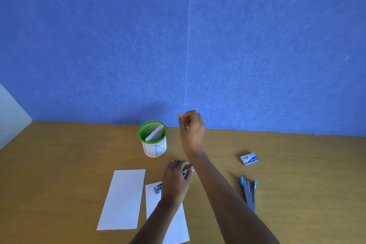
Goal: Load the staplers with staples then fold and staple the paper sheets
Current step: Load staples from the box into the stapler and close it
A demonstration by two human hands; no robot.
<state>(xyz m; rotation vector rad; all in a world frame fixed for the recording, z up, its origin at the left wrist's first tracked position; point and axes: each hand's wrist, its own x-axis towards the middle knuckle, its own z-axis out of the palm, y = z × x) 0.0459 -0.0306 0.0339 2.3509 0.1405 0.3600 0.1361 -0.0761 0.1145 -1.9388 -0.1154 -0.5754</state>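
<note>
Stapler (188, 171) in left hand (176, 179) over wooden desk (297, 174); right hand (191, 127) fingers loosely curled, empty.

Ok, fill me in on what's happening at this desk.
A person is working on a wooden desk. The left hand holds a small stapler over a paper sheet; the right hand is raised near the green cup. A second sheet lies left. A blue stapler lies opened out on the right, a staple box behind it.

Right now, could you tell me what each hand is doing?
Left hand: closed on a metallic stapler on the table.
Right hand: raised, fingers pinched together; anything held cannot be told.
</note>
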